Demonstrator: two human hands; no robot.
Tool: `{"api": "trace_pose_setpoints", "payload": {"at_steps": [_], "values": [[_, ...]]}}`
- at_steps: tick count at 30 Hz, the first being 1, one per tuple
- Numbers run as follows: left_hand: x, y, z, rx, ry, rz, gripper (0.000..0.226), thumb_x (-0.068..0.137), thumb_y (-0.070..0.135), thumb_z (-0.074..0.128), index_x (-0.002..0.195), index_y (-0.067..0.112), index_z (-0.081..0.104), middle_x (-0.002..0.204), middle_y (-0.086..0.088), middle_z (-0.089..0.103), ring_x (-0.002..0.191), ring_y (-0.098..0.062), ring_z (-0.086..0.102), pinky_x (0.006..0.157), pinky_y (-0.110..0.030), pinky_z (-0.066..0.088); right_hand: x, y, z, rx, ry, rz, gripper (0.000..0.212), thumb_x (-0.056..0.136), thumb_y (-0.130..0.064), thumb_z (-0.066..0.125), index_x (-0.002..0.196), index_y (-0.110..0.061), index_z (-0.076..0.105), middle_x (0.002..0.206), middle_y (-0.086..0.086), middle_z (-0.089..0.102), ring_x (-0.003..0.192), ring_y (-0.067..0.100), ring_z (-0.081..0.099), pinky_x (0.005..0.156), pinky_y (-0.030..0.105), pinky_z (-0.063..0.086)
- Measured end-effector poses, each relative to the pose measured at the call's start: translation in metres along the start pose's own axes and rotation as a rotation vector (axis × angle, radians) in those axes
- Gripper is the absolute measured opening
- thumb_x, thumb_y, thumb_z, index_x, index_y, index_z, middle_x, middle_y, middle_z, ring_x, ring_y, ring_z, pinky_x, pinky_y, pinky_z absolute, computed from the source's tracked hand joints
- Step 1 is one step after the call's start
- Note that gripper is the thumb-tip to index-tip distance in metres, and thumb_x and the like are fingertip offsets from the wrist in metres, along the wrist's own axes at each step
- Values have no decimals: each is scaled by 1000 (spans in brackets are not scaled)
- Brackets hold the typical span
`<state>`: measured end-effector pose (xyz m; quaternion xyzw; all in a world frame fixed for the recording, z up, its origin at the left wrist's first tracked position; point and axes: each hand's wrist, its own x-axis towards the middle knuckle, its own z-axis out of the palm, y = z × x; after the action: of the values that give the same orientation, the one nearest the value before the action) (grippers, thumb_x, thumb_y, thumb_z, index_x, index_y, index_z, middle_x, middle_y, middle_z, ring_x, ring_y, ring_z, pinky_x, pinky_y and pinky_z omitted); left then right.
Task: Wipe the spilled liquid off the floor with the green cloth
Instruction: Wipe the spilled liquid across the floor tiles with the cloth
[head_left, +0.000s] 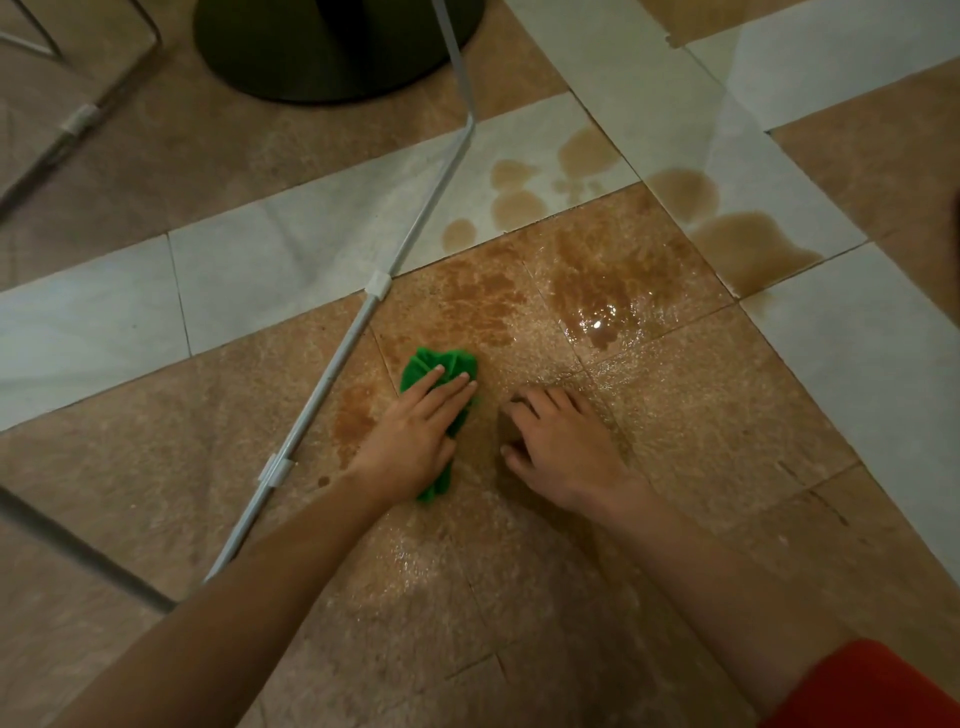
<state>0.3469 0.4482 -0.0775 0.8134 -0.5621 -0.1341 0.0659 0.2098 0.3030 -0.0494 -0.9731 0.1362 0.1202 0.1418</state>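
A crumpled green cloth (439, 364) lies on the brown floor tiles under my left hand (415, 431), whose straight fingers press it flat against the floor. My right hand (561, 447) rests beside it on the wet tile, fingertips down, holding nothing. Brown spilled liquid (597, 280) spreads over the tiles beyond both hands, with a glossy puddle at its near edge. More brown patches (748, 244) sit on the white tile strips farther back and to the right. A smaller brown stain (353, 410) lies just left of my left hand.
A thin white metal frame leg (337, 358) runs diagonally across the floor left of the cloth. A dark round table base (332, 52) stands at the top. Another metal frame (78, 124) is at the top left. Red fabric (872, 691) shows at the bottom right.
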Motion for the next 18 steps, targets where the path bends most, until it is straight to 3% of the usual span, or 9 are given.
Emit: {"api": "trace_pose_setpoints", "payload": {"at_steps": [4,8,10,12,18], "values": [[17,11,0,-54,56,-191,61,91,20,46,147,18,20,154,0,20,144,-23,3,116,-41,0,0,1,0,9,-2,4,48,93,-42,44,134,-18,43,140,3,41,130,23,34,111,40,23],[4,16,5,-88,60,-125,59,89,26,40,145,15,25,152,-4,25,143,-24,5,116,-45,12,1,0,-1,44,30,27,51,92,-41,46,138,-18,39,142,2,40,131,22,34,111,39,23],[0,8,2,-105,71,-178,65,88,30,45,146,16,21,154,-3,18,143,-21,1,116,-47,15,0,-1,-2,62,30,23,51,94,-41,44,139,-18,38,144,2,38,133,21,33,112,38,21],[3,3,-1,-121,94,-300,72,88,29,51,148,16,14,156,-2,9,143,-20,-4,117,-44,11,0,-1,-3,71,31,14,50,94,-41,43,139,-18,37,145,2,36,134,21,31,113,37,20],[31,-8,-9,-137,83,-371,69,92,25,47,149,14,9,157,-5,6,144,-21,0,115,-34,-1,1,-3,-7,100,36,11,48,95,-42,42,137,-20,39,144,0,36,132,20,32,112,35,20]]}}
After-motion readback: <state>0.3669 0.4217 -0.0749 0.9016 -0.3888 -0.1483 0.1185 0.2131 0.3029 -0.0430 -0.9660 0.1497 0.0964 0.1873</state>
